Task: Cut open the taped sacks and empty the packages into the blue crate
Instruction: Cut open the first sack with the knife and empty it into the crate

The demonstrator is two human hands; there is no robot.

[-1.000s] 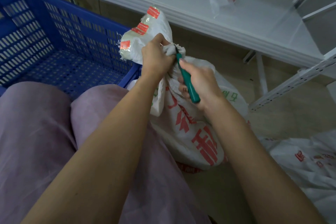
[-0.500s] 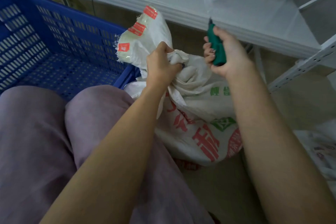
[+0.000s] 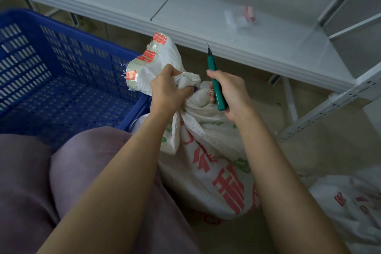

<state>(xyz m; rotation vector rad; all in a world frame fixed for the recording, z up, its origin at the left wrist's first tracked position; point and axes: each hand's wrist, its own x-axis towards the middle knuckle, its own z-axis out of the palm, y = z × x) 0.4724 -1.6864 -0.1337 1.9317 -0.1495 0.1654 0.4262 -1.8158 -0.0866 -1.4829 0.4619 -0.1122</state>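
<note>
A white woven sack with red and green print stands on the floor between my knees and the shelf. My left hand is clenched on its bunched neck, and the taped top flap with red labels sticks up to the left. My right hand grips a green-handled knife, blade pointing up and away, just right of the neck and apart from the fabric. The blue crate sits to the left, its perforated floor bare where visible.
A white metal shelf runs across the top, with a scrap of tape and plastic on it. Its slanted leg stands to the right. Another white sack lies at the lower right. My purple-clad knees fill the lower left.
The knife went from the sack's neck up to the shelf, then came back down beside the neck, blade up. My left hand kept its hold on the neck.
</note>
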